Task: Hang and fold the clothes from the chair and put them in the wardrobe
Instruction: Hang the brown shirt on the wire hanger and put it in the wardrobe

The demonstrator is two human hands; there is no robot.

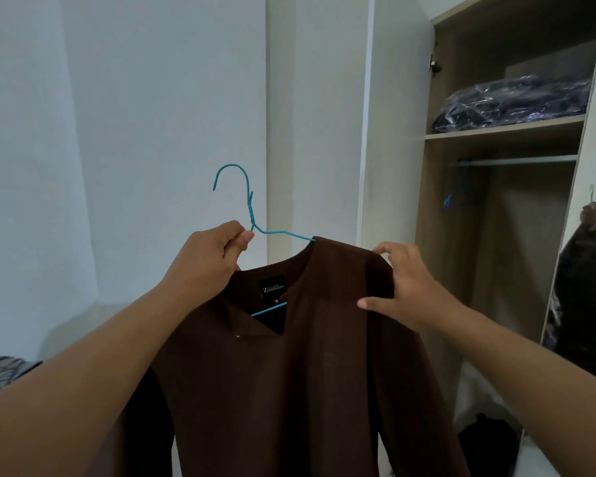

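Note:
A dark brown long-sleeved shirt (289, 366) hangs in front of me on a blue wire hanger (248, 204), whose hook points up and left. My left hand (207, 259) grips the hanger just below its twisted neck, together with the shirt's left shoulder. My right hand (403, 284) holds the shirt's right shoulder, thumb on the front and fingers over the top edge. The open wardrobe (503, 132) stands to the right, with a metal rail (516, 161) under its shelf.
A plastic-wrapped dark bundle (510, 101) lies on the wardrobe shelf. A blue hanger (456, 191) hangs on the rail's left end. The mirrored door (585, 270) at far right reflects the shirt and a hand. Grey patterned fabric (4, 373) sits at lower left. A dark item (486, 442) lies on the wardrobe floor.

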